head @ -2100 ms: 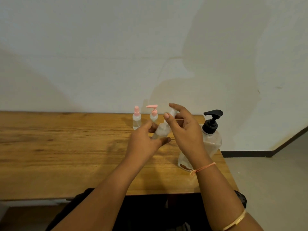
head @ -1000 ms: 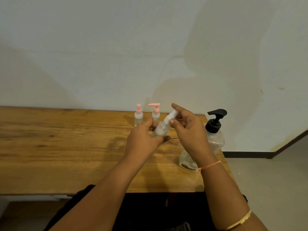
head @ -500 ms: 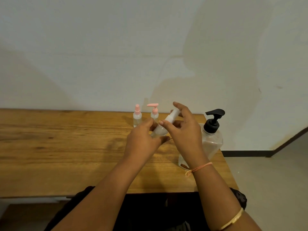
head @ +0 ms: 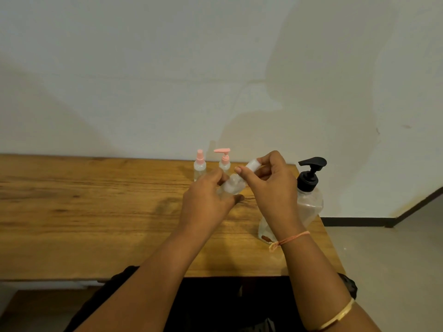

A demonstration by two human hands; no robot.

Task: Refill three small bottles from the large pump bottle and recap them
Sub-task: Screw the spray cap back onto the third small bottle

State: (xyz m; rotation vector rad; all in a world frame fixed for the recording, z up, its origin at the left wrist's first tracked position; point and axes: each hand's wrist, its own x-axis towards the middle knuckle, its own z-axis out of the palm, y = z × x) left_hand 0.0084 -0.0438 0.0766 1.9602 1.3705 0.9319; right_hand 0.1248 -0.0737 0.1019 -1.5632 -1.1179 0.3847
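Pink-topped bottles (head: 199,166) (head: 224,161): two; white-capped bottle (head: 233,186): one.

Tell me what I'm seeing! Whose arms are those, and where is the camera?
There is no machine here, just a person. The camera sits on their head and looks down, so you see their own two arms reaching out. The left hand holds a small clear bottle, tilted, above a wooden table. The right hand pinches its white cap; I cannot tell if it is going on or coming off. Behind the hands stand a pink-topped spray bottle and a pink-topped pump bottle. On the right stands the large pump bottle with a black pump head.
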